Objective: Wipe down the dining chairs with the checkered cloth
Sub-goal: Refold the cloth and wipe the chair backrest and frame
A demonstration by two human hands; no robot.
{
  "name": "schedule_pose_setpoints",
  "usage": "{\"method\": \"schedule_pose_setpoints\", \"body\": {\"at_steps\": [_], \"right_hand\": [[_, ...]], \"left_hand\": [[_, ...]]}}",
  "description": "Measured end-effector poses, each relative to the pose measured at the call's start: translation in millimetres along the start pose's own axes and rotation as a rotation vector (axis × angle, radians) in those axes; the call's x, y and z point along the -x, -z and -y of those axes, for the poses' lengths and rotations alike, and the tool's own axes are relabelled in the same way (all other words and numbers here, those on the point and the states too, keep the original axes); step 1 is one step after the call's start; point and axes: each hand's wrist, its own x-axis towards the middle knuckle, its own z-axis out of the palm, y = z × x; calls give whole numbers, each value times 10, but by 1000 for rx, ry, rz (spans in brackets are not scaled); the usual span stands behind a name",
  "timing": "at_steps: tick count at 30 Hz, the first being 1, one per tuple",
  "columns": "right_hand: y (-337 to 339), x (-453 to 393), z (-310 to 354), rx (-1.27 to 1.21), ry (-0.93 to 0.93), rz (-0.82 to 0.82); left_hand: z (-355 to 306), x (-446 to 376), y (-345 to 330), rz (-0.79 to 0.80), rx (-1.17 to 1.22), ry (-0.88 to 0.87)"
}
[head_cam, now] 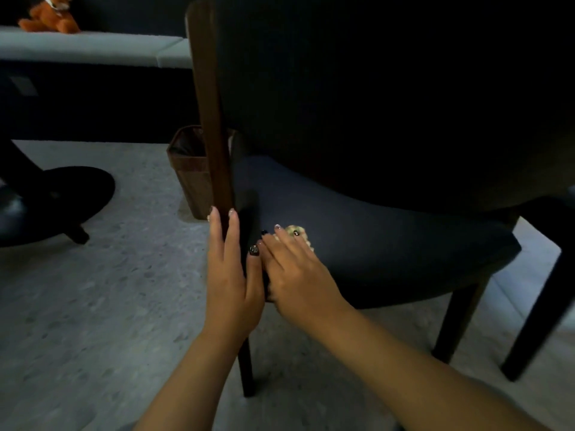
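A dining chair with a dark blue padded seat (389,244) and a brown wooden back post (211,119) fills the middle of the view, seen from behind and to the side. My left hand (231,275) holds the lower end of the post, fingers on one side and thumb on the other. My right hand (298,272) lies flat on the seat's near left corner, pressing down the pale checkered cloth (303,236). Only a small bunched edge of the cloth shows past my fingertips.
A brown waste bin (189,172) stands on the grey speckled floor just behind the post. A round black table base (62,197) lies at the left. At the back runs a pale bench (93,46) with an orange plush toy (49,17) on it.
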Motion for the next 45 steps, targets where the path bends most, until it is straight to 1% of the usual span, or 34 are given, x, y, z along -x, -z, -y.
{"method": "schedule_pose_setpoints", "body": {"at_steps": [3,5,7,11,14,18,22,27,29,30,31,33,35,36,39,41,43,44,45], "right_hand": [[102,162,-165,7,21,8],[158,281,-292,21,49,24],[200,407,-451,44,86,25],[265,682,-818,-6,94,-60],[306,924,-1148,-41,83,-84],[405,1168,-1547,-76,57,-132],[482,1328,-1845,-92,-4,-119],[471,1534,-2228,-116,-200,-67],[444,1595,-2372,-159,-259,-105],[425,1625,-2427,-187,-312,-149],[409,1645,-2460,-226,-417,-198],[386,1628,-2458,-327,-718,-362],[397,1499,-2397,-456,-1023,-589],[411,1408,-2376,-513,-1169,-676],[521,1175,-2474,-628,-1583,-873],[557,1175,-2619,-840,-1740,-984],[542,1268,-2733,-1169,-1796,-994],[510,1303,-2750,-1265,-1823,-972],[469,1311,-2727,-1261,-1858,-966]], "left_hand": [[-10,-3,-8,32,-111,-126],[-35,-2,-31,83,-169,-159],[-76,18,-71,178,-233,-191],[-169,32,-170,391,-470,-320],[-268,-82,-231,509,-549,-385],[-470,-326,-391,660,-582,-541],[-767,-475,-707,785,-542,-683],[-1046,-461,-1157,852,-516,-752],[-1047,-442,-1211,835,-528,-762],[-1042,-433,-1202,830,-527,-763],[-1040,-427,-1190,826,-521,-760],[-1042,-417,-1176,824,-507,-755],[-1046,-410,-1185,827,-502,-748],[-1043,-407,-1190,827,-498,-743],[-1037,-422,-1192,816,-495,-746],[-1041,-425,-1189,813,-485,-748],[-1036,-421,-1197,811,-481,-751],[-1033,-420,-1201,810,-485,-755],[-1028,-422,-1203,809,-489,-759]]}}
